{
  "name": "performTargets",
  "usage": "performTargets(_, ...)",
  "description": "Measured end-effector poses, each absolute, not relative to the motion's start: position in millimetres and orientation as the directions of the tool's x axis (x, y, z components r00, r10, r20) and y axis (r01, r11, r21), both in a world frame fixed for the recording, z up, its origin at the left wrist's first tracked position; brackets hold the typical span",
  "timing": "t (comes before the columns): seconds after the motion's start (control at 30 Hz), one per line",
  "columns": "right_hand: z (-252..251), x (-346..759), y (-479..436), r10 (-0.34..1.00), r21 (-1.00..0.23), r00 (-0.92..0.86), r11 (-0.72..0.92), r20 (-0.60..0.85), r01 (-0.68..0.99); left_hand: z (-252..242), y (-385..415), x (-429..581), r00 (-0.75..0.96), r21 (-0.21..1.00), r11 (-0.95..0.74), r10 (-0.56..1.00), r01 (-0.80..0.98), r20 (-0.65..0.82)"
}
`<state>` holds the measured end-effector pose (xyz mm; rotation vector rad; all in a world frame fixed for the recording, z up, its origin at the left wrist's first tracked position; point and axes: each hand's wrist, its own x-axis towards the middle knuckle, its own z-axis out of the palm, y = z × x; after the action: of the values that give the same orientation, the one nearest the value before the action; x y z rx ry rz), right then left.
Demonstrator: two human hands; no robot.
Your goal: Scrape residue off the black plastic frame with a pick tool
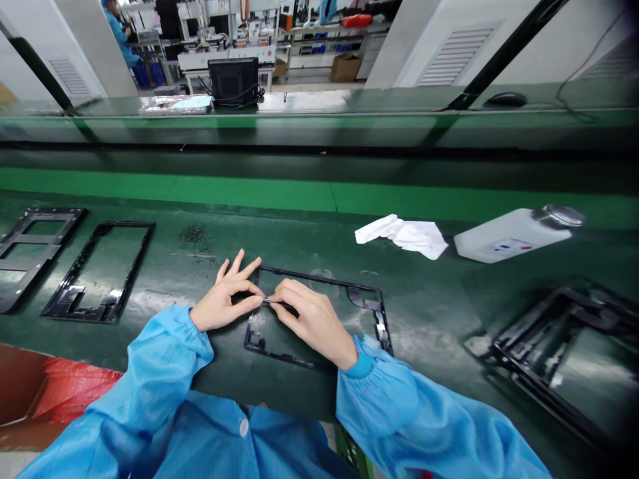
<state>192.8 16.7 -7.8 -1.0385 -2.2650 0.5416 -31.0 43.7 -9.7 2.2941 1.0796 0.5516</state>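
A thin black rectangular frame [314,366] lies flat on the green bench in front of me, with both hands over its left part. My right hand [312,319] is closed in a pinch around slim tweezers [280,304], whose tips point left. My left hand [227,299] meets those tips at the frame's left edge, thumb and index finger pressed together and the other fingers spread. Whatever sits between the left fingertips is too small to make out. Behind the left hand, a little heap of tiny black pieces [194,234] is scattered on the bench.
On the left lie another black frame [134,266] and a flat dark plate with cutouts [37,256]. A crumpled white cloth [417,236] and a white bottle [512,236] rest behind on the right. More black frames [544,332] are piled at right. An open carton [20,392] stands lower left.
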Motion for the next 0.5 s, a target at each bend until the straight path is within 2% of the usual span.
performTargets(0.1,-7,190,15,0.765,-0.511,-0.535,0.641,0.358,0.573,-11,43,-29,0.603,0.626,-0.554,0.781,0.549,0.163)
performTargets(0.23,-8,190,16,0.77,-0.494,-0.508,0.638,0.386,0.591,-8,45,-35,0.545,0.583,-0.558,0.808,0.591,0.221)
performTargets(0.4,-13,193,16,0.773,-0.499,-0.527,0.632,0.354,0.593,-11,57,-62,0.26,0.359,-0.416,0.875,0.836,0.408)
performTargets(0.5,-15,192,14,0.738,-0.489,-0.598,0.664,0.311,0.566,-17,61,-77,0.135,0.266,-0.275,0.885,0.924,0.446)
